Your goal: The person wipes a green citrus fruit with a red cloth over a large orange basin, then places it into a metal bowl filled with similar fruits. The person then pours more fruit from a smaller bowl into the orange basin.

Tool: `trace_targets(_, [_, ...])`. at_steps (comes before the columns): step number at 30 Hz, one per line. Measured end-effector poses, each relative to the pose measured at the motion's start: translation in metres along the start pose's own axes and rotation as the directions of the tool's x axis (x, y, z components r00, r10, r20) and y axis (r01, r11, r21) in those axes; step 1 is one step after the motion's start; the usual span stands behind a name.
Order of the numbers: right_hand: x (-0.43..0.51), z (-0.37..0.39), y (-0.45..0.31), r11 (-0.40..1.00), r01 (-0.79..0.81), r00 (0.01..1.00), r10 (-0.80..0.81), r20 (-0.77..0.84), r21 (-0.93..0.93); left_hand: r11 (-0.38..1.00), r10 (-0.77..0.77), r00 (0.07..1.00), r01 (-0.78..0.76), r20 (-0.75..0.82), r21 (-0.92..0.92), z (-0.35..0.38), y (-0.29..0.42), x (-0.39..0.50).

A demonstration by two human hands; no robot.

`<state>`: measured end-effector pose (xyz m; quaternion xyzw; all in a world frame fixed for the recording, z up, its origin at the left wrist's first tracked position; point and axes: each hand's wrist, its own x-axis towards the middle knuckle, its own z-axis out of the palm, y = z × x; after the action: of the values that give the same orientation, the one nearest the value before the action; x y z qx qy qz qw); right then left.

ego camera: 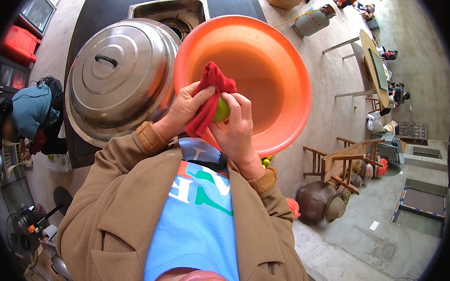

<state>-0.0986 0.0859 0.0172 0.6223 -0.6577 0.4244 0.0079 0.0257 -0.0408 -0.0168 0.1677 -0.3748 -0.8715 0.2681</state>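
Above the near rim of a big orange plastic basin [300, 83] holding brownish liquid, my two hands meet. My left hand [184, 108] pinches a folded red cloth [205, 114], its thumb lying on top. A round green citrus fruit [222, 110] is pressed against the cloth's right side and partly covered by it. Around that fruit curl the fingers and thumb of my right hand [237, 122]. Left of the basin, a large steel pot lid [118, 70] with a dark handle sits over a wide pan.
A gas stove [170, 11] with a black top lies beneath the lid and basin. More yellow-green fruit [266, 161] shows below the basin's right rim. A gas cylinder [313, 21], wooden stool [344, 160] and brown jar [315, 200] stand to the right. A person [32, 111] bends at left.
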Motion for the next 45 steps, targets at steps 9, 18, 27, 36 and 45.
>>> trace_targets(9, [0.009, -0.012, 0.000, 0.984, 0.176, 0.983, -0.174, 0.067, -0.037, 0.574, -0.120, 0.829, 0.507, 0.547, -0.643, -0.020, -0.007, 0.004])
trace_targets(18, [0.008, -0.008, -0.007, 0.984, 0.106, 0.993, -0.098, 0.059, -0.141, 0.826, -0.184, 0.935, 0.315, 0.304, -0.468, -0.003, 0.002, -0.004])
trace_targets(27, [0.001, 0.005, -0.017, 0.963, -0.050, 0.999, 0.044, -0.032, -0.264, 0.913, -0.055, 0.978, 0.131, 0.203, -0.385, -0.016, -0.006, 0.001])
trace_targets(36, [0.010, -0.004, -0.010, 0.988, 0.054, 0.997, -0.046, 0.058, -0.145, 0.858, -0.090, 0.967, 0.197, 0.238, -0.474, -0.001, -0.002, -0.006])
trace_targets(45, [0.008, 0.000, -0.013, 0.984, 0.087, 0.996, -0.089, -0.009, -0.156, 0.861, -0.103, 0.976, 0.184, 0.192, -0.473, 0.007, 0.011, -0.004])
